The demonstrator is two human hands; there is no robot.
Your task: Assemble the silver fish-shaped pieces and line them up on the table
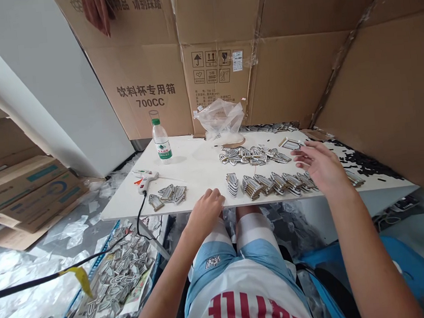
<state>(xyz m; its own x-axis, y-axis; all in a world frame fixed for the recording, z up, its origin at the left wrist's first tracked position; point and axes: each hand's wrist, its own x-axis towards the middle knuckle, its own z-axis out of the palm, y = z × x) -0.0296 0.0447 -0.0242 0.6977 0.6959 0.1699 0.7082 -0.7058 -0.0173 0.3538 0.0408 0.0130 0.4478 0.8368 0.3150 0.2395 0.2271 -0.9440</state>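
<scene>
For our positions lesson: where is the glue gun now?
In the head view, the glue gun lies far left on the table, nearer the person than the bottle, beside a small pile of pieces.

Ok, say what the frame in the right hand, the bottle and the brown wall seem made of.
Frame: perhaps metal or coated plastic, given its grey sheen. Bottle: probably plastic, clear and glossy, see-through. Brown wall: matte cardboard, with printed carton symbols.

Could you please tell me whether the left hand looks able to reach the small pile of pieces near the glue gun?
Probably yes: the left hand is at the table's front edge, only tabletop shows between it and the small pile, and the glue gun lies beyond.
</scene>
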